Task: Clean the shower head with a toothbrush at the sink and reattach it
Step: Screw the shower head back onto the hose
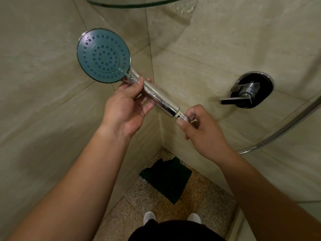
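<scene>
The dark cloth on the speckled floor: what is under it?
Under the crumpled dark cloth, only a small shiny metal piece shows at its left edge. Whatever else lies beneath is covered.

Shower head [103, 55] upper left; mixer valve [251, 89] right; hose [284, 128] far right; cloth [166, 178] on floor [199, 197] btwn.

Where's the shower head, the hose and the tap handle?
shower head [103, 55], head view, middle of its blue face
hose [284, 129], head view, ribbed metal stretch along the right wall
tap handle [233, 101], head view, dark flat lever
</scene>
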A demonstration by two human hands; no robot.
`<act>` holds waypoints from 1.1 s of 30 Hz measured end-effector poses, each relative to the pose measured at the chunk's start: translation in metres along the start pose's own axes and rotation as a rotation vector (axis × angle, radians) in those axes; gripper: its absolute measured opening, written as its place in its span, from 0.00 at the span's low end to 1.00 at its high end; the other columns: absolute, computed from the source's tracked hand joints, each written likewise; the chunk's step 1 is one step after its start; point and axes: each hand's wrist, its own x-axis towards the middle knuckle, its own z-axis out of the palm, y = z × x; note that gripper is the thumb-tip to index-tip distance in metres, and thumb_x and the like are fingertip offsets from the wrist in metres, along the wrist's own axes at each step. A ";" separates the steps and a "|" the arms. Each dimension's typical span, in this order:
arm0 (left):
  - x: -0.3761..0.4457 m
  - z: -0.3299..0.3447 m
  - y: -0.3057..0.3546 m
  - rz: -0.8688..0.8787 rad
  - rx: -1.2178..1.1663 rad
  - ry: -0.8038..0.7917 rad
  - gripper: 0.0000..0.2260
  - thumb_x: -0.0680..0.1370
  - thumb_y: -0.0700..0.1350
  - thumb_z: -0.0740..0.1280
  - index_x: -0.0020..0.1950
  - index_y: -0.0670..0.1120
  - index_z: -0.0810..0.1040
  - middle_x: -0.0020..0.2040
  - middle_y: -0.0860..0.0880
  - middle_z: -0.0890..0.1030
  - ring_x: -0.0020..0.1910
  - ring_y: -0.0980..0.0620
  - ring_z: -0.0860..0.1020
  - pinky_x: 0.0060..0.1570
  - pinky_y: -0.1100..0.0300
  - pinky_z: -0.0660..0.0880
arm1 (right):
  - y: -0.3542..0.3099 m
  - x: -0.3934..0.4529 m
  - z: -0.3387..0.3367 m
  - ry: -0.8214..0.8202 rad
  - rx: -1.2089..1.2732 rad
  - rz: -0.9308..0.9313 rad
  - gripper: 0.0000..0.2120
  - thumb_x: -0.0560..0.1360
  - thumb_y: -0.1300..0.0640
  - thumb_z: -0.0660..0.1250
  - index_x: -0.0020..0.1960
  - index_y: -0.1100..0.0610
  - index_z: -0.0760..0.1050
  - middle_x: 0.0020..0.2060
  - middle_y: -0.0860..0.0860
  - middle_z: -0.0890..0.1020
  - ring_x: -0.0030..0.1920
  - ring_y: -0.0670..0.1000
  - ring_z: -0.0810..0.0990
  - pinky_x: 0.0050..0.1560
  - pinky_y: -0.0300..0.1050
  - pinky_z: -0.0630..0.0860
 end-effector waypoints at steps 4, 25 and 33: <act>0.000 0.000 -0.001 0.003 0.003 0.005 0.04 0.82 0.40 0.68 0.55 0.48 0.79 0.47 0.49 0.87 0.49 0.48 0.87 0.57 0.48 0.82 | 0.000 0.001 0.001 -0.004 -0.021 0.023 0.21 0.83 0.43 0.55 0.39 0.52 0.77 0.32 0.53 0.82 0.32 0.50 0.80 0.39 0.45 0.74; 0.003 0.001 0.001 -0.001 -0.002 -0.011 0.04 0.82 0.40 0.68 0.55 0.48 0.80 0.47 0.49 0.87 0.48 0.49 0.87 0.56 0.48 0.83 | 0.000 0.003 0.006 0.023 0.017 -0.024 0.10 0.77 0.40 0.64 0.46 0.46 0.71 0.39 0.51 0.80 0.40 0.54 0.81 0.44 0.54 0.79; 0.005 0.002 0.000 -0.007 -0.013 -0.003 0.05 0.82 0.40 0.68 0.55 0.47 0.80 0.47 0.48 0.87 0.48 0.48 0.87 0.54 0.48 0.84 | 0.001 0.005 0.005 0.032 0.040 -0.021 0.10 0.76 0.42 0.66 0.46 0.49 0.74 0.38 0.49 0.80 0.38 0.48 0.78 0.44 0.52 0.78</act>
